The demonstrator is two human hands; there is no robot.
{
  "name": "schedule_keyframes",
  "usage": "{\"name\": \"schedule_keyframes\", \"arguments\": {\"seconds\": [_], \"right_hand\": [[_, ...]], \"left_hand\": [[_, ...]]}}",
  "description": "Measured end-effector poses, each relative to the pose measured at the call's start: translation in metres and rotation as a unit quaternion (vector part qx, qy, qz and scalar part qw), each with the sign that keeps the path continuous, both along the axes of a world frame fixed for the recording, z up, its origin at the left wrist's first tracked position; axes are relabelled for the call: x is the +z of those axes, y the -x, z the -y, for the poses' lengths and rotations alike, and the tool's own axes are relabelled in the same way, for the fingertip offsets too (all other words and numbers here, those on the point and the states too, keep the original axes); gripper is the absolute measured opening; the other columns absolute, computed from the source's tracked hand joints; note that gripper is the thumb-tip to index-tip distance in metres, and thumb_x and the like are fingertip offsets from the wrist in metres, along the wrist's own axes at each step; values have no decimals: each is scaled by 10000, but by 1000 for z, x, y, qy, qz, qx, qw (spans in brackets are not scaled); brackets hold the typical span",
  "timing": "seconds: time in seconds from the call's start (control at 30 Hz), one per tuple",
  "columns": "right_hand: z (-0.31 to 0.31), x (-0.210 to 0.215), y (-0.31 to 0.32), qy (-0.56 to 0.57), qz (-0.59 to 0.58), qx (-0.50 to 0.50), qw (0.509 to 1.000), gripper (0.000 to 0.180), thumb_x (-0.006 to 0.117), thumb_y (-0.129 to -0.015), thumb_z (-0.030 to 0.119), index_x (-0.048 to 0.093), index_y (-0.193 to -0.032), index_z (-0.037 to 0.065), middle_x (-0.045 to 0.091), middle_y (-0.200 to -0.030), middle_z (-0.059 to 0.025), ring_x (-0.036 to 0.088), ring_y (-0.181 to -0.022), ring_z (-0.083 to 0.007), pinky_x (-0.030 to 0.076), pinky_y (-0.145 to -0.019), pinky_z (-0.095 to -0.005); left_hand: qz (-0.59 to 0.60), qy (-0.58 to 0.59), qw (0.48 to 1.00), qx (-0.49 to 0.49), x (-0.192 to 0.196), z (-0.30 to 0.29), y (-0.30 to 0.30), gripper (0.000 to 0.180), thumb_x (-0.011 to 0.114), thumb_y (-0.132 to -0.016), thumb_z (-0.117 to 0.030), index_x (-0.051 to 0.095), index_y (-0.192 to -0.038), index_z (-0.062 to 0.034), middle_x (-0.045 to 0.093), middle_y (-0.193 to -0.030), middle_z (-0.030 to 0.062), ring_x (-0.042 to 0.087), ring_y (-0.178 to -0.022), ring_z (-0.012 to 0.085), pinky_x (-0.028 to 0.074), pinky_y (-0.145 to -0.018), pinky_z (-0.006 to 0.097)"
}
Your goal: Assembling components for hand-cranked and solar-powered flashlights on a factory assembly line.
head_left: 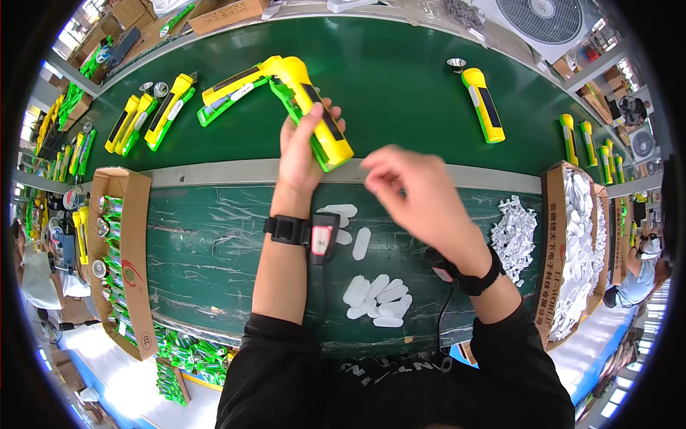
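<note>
My left hand is wrapped round a yellow and green flashlight with a dark panel along its body. The flashlight is held tilted over the far green surface, its head pointing away from me. Right of it, my right hand hovers apart with fingers curled and thumb drawn in; anything pinched there is hidden. Behind the held flashlight lies another flashlight with its green and yellow halves spread apart. White oval plates lie below the hands, with a larger pile of white plates nearer me.
More flashlights line the far left, and one flashlight lies far right. A heap of small white parts sits beside a cardboard box of white pieces. Another cardboard box with green parts stands at left.
</note>
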State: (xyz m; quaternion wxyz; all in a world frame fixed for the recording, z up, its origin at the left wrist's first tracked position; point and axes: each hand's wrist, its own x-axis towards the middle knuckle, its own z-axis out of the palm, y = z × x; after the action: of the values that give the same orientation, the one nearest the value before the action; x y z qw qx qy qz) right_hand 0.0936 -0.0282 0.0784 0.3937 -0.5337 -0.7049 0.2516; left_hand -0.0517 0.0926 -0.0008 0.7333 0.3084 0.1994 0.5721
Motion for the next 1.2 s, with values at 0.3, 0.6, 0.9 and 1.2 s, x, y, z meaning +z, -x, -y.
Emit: {"name": "schedule_keyframes", "arguments": {"seconds": [0.3,0.6,0.9,1.2], "right_hand": [[14,-56,26,-126,362,115,916,92,613,-684,102,552,-737,60,588,-649,-67,613,-680,-227,491,-577,-336],[2,-5,-20,133,-159,54,977,282,603,-797,-41,588,-1073,15,612,-765,-46,603,-659,-90,474,-606,-230],[-32,9,-32,88,-278,34,956,294,545,-870,-30,561,-1161,8,611,-856,-46,618,-767,-80,509,-653,-225],[-58,-9,-23,-17,-216,-44,975,235,576,-833,-41,585,-1058,29,660,-874,-94,655,-770,-125,533,-651,-256]], "left_hand": [[85,-14,996,-34,-7,-1,6,498,576,-920,-243,410,-1314,13,539,-1056,67,550,-954,156,488,-830,337],[16,-8,1000,-25,-2,7,-1,471,621,-875,-132,433,-1289,-9,549,-1125,101,563,-1021,203,509,-849,373],[-52,-28,994,-89,3,24,-25,496,688,-788,-17,424,-1209,-15,554,-1098,105,599,-986,219,532,-828,375],[-100,-70,991,-52,4,29,-30,566,732,-750,-19,402,-1209,-27,553,-1027,58,583,-907,151,504,-792,315]]}}
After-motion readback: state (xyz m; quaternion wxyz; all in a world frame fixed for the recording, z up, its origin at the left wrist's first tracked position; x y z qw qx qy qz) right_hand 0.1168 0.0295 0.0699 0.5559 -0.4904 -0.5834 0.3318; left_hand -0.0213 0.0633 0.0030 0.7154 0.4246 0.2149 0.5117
